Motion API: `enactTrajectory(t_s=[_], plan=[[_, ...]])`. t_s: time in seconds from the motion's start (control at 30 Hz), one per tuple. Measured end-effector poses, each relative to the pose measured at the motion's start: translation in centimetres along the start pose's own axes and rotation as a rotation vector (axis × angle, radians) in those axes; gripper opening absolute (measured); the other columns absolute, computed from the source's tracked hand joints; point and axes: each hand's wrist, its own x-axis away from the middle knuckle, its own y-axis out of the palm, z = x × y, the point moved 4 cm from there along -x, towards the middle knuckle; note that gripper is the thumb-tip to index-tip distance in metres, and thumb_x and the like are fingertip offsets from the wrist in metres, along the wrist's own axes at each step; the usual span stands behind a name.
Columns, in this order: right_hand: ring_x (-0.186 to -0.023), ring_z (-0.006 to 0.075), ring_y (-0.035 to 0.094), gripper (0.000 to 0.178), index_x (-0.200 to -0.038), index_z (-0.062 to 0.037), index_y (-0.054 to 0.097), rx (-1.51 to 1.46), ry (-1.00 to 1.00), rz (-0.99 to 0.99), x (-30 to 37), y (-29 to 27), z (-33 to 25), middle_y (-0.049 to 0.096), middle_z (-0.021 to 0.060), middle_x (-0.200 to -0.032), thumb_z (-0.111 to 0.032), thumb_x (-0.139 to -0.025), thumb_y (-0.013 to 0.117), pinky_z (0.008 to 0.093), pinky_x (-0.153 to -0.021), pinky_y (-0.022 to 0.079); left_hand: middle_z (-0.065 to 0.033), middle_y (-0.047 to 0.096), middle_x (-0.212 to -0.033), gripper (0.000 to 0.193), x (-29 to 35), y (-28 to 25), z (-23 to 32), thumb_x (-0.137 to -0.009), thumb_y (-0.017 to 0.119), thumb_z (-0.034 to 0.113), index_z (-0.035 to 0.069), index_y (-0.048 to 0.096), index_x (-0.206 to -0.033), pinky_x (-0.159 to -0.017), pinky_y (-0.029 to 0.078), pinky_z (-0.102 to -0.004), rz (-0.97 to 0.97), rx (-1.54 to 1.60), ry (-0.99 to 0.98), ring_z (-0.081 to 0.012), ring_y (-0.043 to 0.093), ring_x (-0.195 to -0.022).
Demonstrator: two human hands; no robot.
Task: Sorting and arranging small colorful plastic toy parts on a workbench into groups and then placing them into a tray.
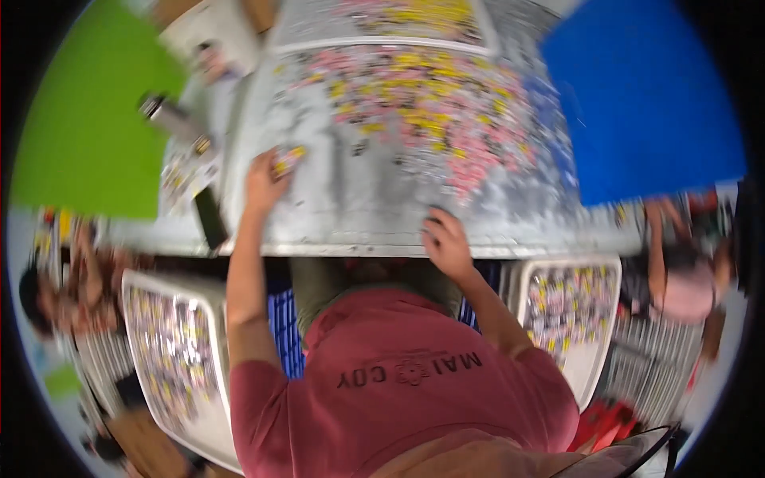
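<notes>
My left hand (267, 182) is over the left part of the grey metal table (343, 207). Its fingers are closed on a small bunch of pieces (288, 162) coloured yellow, pink and white; blur hides their exact kind. At the table's front edge, right of the middle, is my right hand (449, 241) with its fingers curled. Something small and dark shows at those fingertips, too blurred to name. Beyond both hands, a wide scatter of small flat pieces (430, 103) in yellow, pink, white and black covers the table's far and right parts.
White trays of similar pieces flank me, one left (215, 319), one right (522, 307). A phone-like dark slab (209, 217) and a metal bottle (171, 119) lie to the left. Green (96, 119) and blue (645, 95) panels stand either side. Other people sit beyond both.
</notes>
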Motion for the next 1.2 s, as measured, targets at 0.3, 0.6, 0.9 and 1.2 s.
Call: enactTrajectory(t_s=[0.3, 0.6, 0.9, 1.2], plan=[[-0.106, 0.0415, 0.066, 0.025, -0.11, 0.0004, 0.072, 0.425, 0.133, 0.42, -5.1, -13.4, 8.6, 0.071, 0.0245, -0.114, -0.013, -0.09, 0.07, 0.0494, -0.094, 0.052, -0.0207, 0.057, -0.135, 0.069, -1.0, -2.0, -5.7, -0.075, 0.082, 0.014, 0.002, 0.058, -0.139, -0.094, 0.056, -0.04, 0.008, -0.055, -0.024, -0.0326, 0.067, -0.108], [-0.104, 0.0299, 0.064, 0.028, -0.109, -0.0086, 0.074, 1.156, 0.416, 0.275, -2.6, -22.0, 25.6, 0.071, 0.0084, -0.108, -0.028, -0.091, 0.067, 0.0491, -0.084, 0.049, -0.0252, 0.046, -0.152, 0.071, 0.8, 5.9, 11.9, -0.077, 0.084, 0.029, 0.01, 0.058, -0.141, -0.111, 0.041, -0.0564, -0.04, 0.0, 0.462, -0.0471, 0.045, -0.138], [-0.088, 0.0273, 0.067, 0.02, -0.081, -0.0132, 0.073, 1.29, 0.41, 0.162, -3.3, -22.2, 26.9, 0.07, 0.0037, -0.091, -0.026, -0.091, 0.062, 0.0464, -0.073, 0.048, -0.0234, 0.036, -0.159, 0.074, 0.6, 13.3, 18.1, -0.089, 0.072, 0.047, 0.013, 0.049, -0.151, -0.116, 0.032, -0.0575, -0.049, -0.136, 0.524, -0.0493, 0.036, -0.142], [-0.093, 0.0251, 0.067, 0.015, -0.079, -0.0133, 0.073, 1.17, 0.435, 0.2, -3.6, -22.4, 26.2, 0.071, 0.002, -0.093, -0.023, -0.087, 0.065, 0.0466, -0.076, 0.048, -0.021, 0.035, -0.161, 0.075, 3.9, 12.7, 18.8, -0.09, 0.069, 0.048, 0.008, 0.048, -0.151, -0.119, 0.028, -0.0578, -0.113, -0.096, 0.533, -0.0498, 0.032, -0.145]])
